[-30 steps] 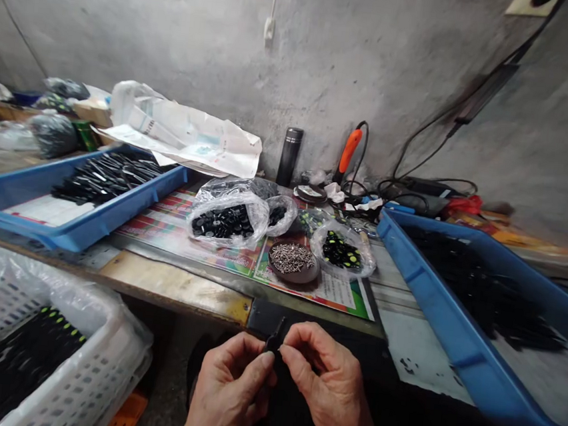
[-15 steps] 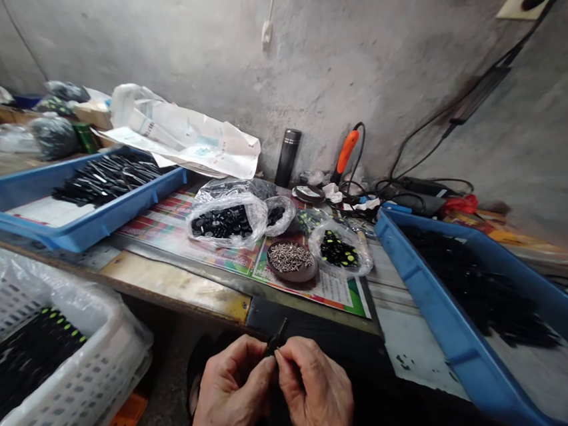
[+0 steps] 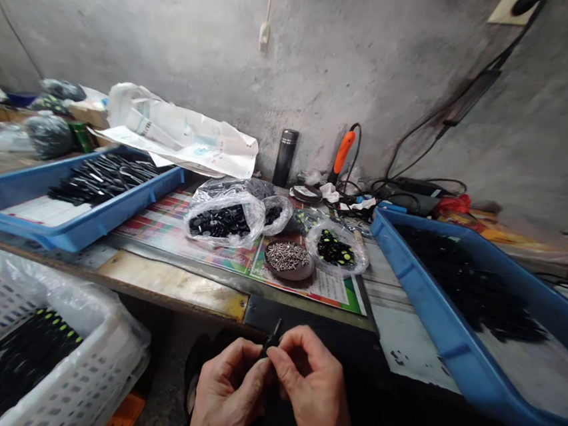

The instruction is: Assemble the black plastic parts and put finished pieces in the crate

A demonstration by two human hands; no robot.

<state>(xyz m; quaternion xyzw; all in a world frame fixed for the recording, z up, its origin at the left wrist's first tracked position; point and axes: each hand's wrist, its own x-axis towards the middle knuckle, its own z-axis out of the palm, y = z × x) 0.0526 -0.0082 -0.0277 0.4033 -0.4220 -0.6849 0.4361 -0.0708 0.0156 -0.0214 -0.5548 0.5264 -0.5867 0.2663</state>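
Low in front of the bench edge, my left hand (image 3: 227, 388) pinches a slim black plastic part (image 3: 272, 338) between thumb and fingers, its thin tip pointing up and away. My right hand (image 3: 316, 385) meets it from the other side, thumb and forefinger pressed together right at the part. Whatever sits between those right fingertips is too small or hidden to make out. Beyond the hands, a round dish of small metal screws (image 3: 287, 256) stands on the bench. Beside it lie an open bag of black round pieces (image 3: 223, 222) and a bag of black-and-green pieces (image 3: 335, 248).
Blue trays of black parts flank the bench: a left tray (image 3: 78, 237) and a right tray (image 3: 444, 346). A white basket (image 3: 100, 346) stands low at left. Behind are a dark flask (image 3: 285, 158), an orange-handled tool (image 3: 342, 153) and cables (image 3: 406, 141).
The view has shifted slightly. My right hand's fingers have changed their pose at the black part, the hand a little higher; my left hand keeps its hold.
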